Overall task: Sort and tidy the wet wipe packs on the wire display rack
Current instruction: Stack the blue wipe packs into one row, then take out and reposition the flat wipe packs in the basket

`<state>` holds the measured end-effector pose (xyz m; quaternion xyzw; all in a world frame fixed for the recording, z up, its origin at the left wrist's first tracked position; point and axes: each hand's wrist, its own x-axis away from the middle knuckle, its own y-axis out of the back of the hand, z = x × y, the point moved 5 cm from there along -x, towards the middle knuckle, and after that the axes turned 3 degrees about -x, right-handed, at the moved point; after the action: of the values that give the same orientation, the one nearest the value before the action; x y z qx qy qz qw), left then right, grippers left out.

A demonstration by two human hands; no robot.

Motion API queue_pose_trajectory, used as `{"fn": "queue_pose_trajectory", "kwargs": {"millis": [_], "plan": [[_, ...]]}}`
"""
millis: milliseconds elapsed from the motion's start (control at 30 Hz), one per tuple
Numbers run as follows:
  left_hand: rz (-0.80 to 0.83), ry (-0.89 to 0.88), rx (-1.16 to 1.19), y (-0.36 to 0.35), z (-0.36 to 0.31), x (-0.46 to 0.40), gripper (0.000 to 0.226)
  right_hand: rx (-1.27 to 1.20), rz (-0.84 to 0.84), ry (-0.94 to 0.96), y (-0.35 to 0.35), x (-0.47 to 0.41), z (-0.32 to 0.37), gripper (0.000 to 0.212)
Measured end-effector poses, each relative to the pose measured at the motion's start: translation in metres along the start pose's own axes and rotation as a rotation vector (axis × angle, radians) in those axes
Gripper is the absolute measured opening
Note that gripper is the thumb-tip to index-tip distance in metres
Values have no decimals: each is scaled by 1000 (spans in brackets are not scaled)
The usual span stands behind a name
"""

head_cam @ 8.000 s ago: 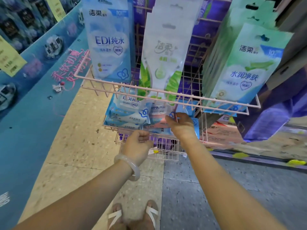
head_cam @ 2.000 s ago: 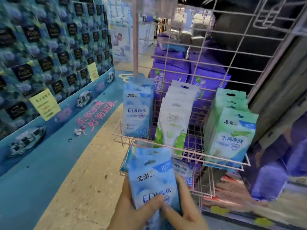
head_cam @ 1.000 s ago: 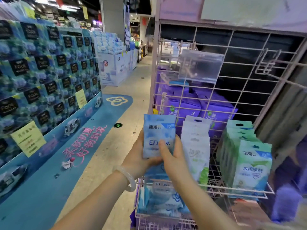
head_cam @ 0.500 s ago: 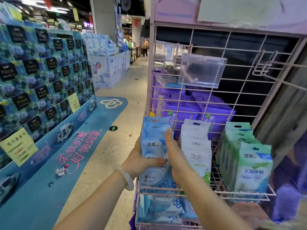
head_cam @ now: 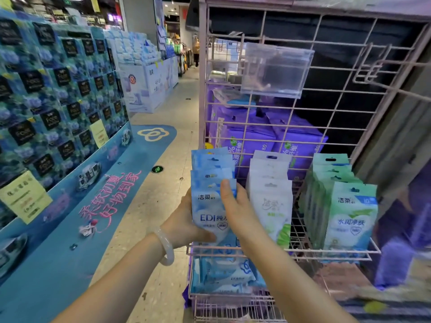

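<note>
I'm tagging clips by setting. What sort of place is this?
Most likely a supermarket aisle. A pink wire display rack holds rows of blue wet wipe packs and green ones, yellow paper price tags hang on a wall of stacked blue boxed goods.

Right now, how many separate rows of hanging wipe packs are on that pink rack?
3: the blue row at the left, held by both hands; the white row in the middle; the green row at the right. Packs behind each front one are partly hidden.
</note>
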<state>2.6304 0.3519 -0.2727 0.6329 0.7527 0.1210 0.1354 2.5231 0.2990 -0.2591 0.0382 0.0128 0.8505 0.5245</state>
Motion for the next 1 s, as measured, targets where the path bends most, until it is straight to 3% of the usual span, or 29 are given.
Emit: {"fn": "queue_pose_trajectory", "kwargs": {"millis": [100, 200, 300, 400, 467, 567, 633, 700, 767, 900, 1000], "plan": [[-70, -29, 122, 1, -8, -11, 91, -132, -17, 5, 0, -10, 4, 66], [-92, 15, 303, 5, -11, -17, 81, -186, 25, -4, -2, -16, 7, 86], [-52, -3, 219, 5, -8, -17, 73, -170, 75, 17, -4, -12, 4, 91], [-74, 38, 176, 2, -9, -11, 83, -109, 99, -22, -3, -7, 4, 75], [-156, 53, 201, 1, -13, -5, 100, -21, 86, -9, 3, 3, 15, 67], [-499, -28, 56, 5, -25, 29, 107, 25, 60, 181, 31, 33, 36, 44], [-647, -200, 48, -1, -27, 64, 72, -43, 131, 231, 57, 59, 35, 22], [-676, -278, 61, -17, -15, 96, 37, -59, 195, 181, 83, 81, 14, 20], [-654, -177, 69, -39, 14, 114, 23, -21, 203, 50, 105, 96, -29, 17], [-478, 302, 117, -86, 93, 112, 30, 131, 115, -257, 131, 105, -131, 13], [-559, 430, 40, -94, 118, 91, 37, 135, 54, -344, 133, 95, -172, 10]]}}
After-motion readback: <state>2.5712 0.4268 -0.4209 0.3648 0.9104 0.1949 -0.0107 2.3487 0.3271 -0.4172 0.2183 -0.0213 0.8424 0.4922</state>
